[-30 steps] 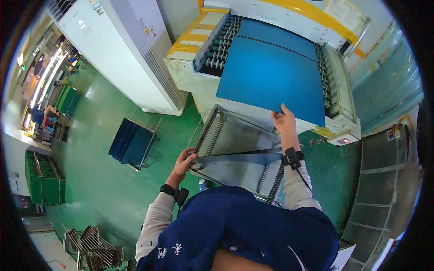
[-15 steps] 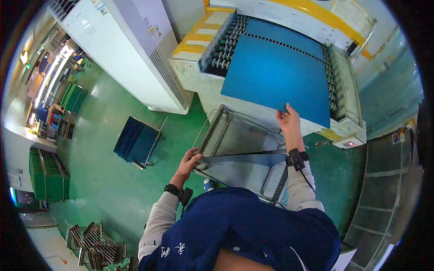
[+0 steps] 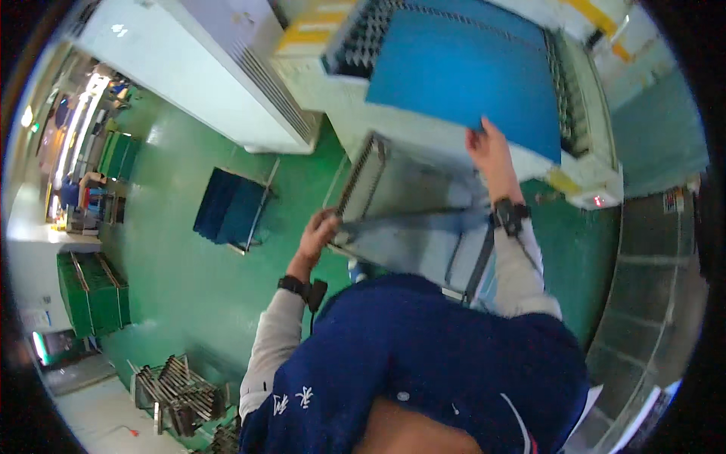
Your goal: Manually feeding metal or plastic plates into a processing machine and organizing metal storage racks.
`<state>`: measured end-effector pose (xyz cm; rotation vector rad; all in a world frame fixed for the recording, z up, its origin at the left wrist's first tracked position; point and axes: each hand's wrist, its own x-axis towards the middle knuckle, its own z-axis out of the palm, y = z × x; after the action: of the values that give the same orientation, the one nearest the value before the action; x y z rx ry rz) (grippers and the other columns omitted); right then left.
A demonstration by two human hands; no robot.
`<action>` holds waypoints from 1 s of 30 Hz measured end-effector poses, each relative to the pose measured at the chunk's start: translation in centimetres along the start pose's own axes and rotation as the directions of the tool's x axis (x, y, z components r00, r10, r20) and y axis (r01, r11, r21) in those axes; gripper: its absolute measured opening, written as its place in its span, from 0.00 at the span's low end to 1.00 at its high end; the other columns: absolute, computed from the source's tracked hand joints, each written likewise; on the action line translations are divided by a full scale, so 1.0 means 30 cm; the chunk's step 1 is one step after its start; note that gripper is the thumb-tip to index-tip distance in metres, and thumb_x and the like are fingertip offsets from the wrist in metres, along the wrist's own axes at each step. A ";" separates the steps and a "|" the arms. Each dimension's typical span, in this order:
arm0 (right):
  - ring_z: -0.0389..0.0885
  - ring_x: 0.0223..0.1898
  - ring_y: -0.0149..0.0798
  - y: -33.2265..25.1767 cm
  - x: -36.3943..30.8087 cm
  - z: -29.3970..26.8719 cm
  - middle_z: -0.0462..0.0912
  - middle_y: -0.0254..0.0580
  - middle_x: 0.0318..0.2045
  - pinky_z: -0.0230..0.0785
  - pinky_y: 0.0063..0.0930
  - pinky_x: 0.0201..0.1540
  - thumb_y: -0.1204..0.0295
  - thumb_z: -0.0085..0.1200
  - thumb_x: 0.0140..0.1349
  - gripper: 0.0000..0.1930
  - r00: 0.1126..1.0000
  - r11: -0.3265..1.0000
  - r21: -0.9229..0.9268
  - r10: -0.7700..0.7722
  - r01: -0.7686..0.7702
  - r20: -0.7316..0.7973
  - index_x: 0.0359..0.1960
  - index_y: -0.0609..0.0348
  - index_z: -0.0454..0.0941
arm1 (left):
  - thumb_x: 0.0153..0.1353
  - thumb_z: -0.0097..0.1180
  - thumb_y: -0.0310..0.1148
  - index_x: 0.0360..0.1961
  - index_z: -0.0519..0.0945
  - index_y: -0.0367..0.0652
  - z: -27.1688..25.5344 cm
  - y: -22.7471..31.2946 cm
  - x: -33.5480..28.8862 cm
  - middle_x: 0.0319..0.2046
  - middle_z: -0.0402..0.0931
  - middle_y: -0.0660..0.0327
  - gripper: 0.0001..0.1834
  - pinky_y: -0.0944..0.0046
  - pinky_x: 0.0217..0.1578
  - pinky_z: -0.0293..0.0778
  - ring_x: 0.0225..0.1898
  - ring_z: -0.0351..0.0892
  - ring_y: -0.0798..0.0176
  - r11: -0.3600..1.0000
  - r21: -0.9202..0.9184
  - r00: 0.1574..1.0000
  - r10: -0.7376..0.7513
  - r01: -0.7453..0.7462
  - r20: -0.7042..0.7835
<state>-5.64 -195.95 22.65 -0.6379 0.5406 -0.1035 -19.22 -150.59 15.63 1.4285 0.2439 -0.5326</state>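
**Desk:** What have the hands got at this moment?

**Me:** From the head view, my right hand (image 3: 491, 147) is stretched forward with its fingers closed on the near edge of a large blue panel (image 3: 469, 72). The panel lies flat on the roller bed of a pale conveyor machine (image 3: 582, 163), with its near edge reaching past the bed toward me. My left hand (image 3: 319, 233) is curled around the left corner of a metal slotted rack trolley (image 3: 412, 204), which stands just in front of the machine and close against my body.

**Desk:** So how far along would you say it is?

**Me:** By my reading, early in a transfer. The panel rests almost wholly on the machine, and only its near edge is gripped. The rack's slots look mostly bare, though I can't tell for sure through the grey glare on it. Getting the panel off the rollers and down to the rack looks to be all ahead.

**Desk:** Anything else nearby?

**Me:** A low cart stacked with more blue panels (image 3: 228, 206) stands well apart on the green floor (image 3: 189, 295) to my left.
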 end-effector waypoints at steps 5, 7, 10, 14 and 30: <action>0.79 0.36 0.33 -0.056 -0.109 0.005 0.82 0.37 0.35 0.72 0.28 0.39 0.53 0.57 0.64 0.18 0.973 0.858 -0.488 0.219 -0.159 0.067 0.41 0.56 0.78 | 0.65 0.54 0.46 0.63 0.68 0.43 0.038 0.035 -0.017 0.50 0.75 0.57 0.29 0.58 0.50 0.71 0.51 0.73 0.61 0.999 0.037 1.000 0.023 -0.023 -0.001; 0.80 0.36 0.30 -0.056 -0.138 -0.019 0.83 0.33 0.34 0.71 0.25 0.38 0.52 0.52 0.66 0.17 0.937 0.630 -0.777 0.278 -0.011 0.212 0.39 0.53 0.81 | 0.66 0.54 0.46 0.63 0.67 0.43 0.029 0.032 -0.008 0.49 0.76 0.57 0.29 0.57 0.50 0.71 0.52 0.73 0.61 0.999 0.033 1.000 0.030 -0.031 0.007; 0.80 0.36 0.29 -0.013 -0.197 -0.057 0.84 0.33 0.36 0.70 0.25 0.38 0.53 0.53 0.65 0.17 0.908 0.224 -0.963 0.352 0.152 0.226 0.41 0.54 0.82 | 0.66 0.53 0.46 0.63 0.67 0.43 0.025 0.024 0.003 0.48 0.76 0.57 0.28 0.56 0.50 0.72 0.52 0.73 0.60 0.999 0.010 0.998 0.052 -0.052 0.039; 0.80 0.34 0.33 0.082 -0.266 -0.097 0.84 0.35 0.31 0.70 0.30 0.37 0.51 0.61 0.58 0.19 0.811 -0.179 -0.899 0.526 0.400 0.256 0.36 0.55 0.84 | 0.67 0.52 0.45 0.63 0.67 0.42 0.028 0.033 -0.005 0.49 0.76 0.57 0.28 0.57 0.50 0.72 0.53 0.74 0.60 0.999 0.025 0.999 0.038 -0.039 0.021; 0.80 0.32 0.52 0.178 -0.307 -0.124 0.82 0.46 0.27 0.69 0.42 0.33 0.41 0.55 0.57 0.26 0.875 -0.334 -0.813 0.272 0.476 0.400 0.28 0.53 0.84 | 0.63 0.57 0.47 0.62 0.69 0.43 0.031 0.044 -0.012 0.52 0.75 0.57 0.30 0.63 0.52 0.67 0.53 0.72 0.63 0.996 0.072 0.996 0.066 -0.061 -0.058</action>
<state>-15.81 -191.32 21.10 -2.5134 -0.1623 0.4537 -19.03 -151.35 17.09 1.5170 0.2288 -0.4505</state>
